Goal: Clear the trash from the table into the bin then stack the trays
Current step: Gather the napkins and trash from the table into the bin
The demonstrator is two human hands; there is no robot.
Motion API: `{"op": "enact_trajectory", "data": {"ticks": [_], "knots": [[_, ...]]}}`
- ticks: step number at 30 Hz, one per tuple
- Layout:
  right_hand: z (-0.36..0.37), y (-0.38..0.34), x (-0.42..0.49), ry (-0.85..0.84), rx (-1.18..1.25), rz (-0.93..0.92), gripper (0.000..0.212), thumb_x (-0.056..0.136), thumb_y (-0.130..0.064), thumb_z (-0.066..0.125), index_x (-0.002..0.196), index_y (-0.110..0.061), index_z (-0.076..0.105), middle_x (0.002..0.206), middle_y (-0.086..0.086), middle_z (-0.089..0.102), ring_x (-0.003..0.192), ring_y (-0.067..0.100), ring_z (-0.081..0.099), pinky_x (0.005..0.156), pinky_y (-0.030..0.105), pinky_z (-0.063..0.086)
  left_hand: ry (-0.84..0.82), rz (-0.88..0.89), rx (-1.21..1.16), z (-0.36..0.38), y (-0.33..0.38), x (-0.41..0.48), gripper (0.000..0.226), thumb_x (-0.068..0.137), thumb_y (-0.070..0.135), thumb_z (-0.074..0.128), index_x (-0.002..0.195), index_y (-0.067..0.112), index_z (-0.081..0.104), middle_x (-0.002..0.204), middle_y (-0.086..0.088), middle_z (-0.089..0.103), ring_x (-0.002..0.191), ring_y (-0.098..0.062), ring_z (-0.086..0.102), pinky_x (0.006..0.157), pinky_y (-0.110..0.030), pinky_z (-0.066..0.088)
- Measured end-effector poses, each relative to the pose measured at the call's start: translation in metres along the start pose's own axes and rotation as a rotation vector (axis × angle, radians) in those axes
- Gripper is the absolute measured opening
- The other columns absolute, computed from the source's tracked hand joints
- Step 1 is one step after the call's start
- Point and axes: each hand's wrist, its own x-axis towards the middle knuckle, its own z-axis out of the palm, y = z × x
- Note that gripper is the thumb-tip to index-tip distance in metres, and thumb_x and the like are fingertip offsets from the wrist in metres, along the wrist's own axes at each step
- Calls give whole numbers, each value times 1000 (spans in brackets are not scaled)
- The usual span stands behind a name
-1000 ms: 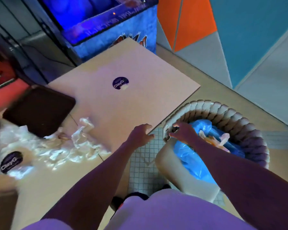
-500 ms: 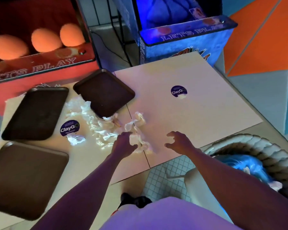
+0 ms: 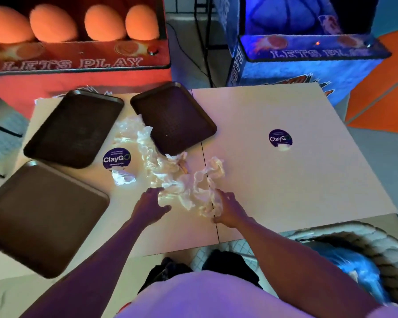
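Nearest, right of the table seam [image 3: 217, 230] and below the table edge, stands the bin [image 3: 363, 235], rope-woven at the rim, with a blue liner [image 3: 354, 267] inside. Its contents are blurred and cannot be identified.

The left hand [image 3: 151, 206] rests on the table [image 3: 308, 180] just left of the seam. Its fingers are loosely spread, and the tips touch the near left edge of the crumpled wrappers [image 3: 186, 187]. The right hand [image 3: 228, 211] lies on the seam. Its fingers are spread and relaxed, with the tips against the near right edge of the same pile. Neither hand has closed on the paper. The pile sits between the two hands, reaching from the fingertips away from the person.

The wrappers straddle the seam. Most trail left of it in a strip, and one lobe lies right of it. A small separate crumple [image 3: 122, 177] lies well left of the seam, just below a ClayGo sticker [image 3: 116, 159]. A second sticker [image 3: 280, 138] lies well right of the seam.

Three brown trays lie flat, side by side, all left of the seam:
- The near tray [image 3: 39, 216] is farthest from the seam.
- The far left tray [image 3: 74, 127] lies beyond the near one.
- The middle tray [image 3: 174, 118] is just left of the seam, and its near edge touches the wrappers.

The floor of each tray shows only its own surface.

Beyond the table, a red arcade cabinet [image 3: 78, 63] holding orange balls [image 3: 53, 22] stands left of the seam line. A blue cabinet [image 3: 308, 56] stands right of it.
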Motion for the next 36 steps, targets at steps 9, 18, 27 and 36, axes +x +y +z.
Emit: {"op": "enact_trajectory", "data": {"ticks": [9,18,27,36], "knots": [[9,3,34,120,6,-77,85,66,-44,78,143,-38,43,113,5,34,92,30,58,83,39,58,89,-128,-104,20,12,-11,68,83,43,81,142,23,56,147,-5,53,133,-25,52,108,-45,44],[-18,31,44,163,34,-194,45,79,-20,74,121,-17,59,107,5,65,97,30,65,79,35,50,137,-191,-147,45,37,-11,60,82,46,80,135,25,61,142,-3,57,126,-24,57,105,-45,47],[-49,56,43,281,22,-272,26,80,-18,80,105,-15,72,92,6,70,84,29,68,71,30,51,144,-169,-145,50,47,-1,58,81,45,81,133,25,63,139,-5,59,124,-26,59,104,-45,48],[-53,54,31,418,41,-180,20,76,-14,83,92,-6,75,108,8,69,83,27,70,73,36,58,164,-94,-87,26,40,10,53,84,38,77,132,24,63,137,-3,58,119,-25,61,99,-39,50]]}}
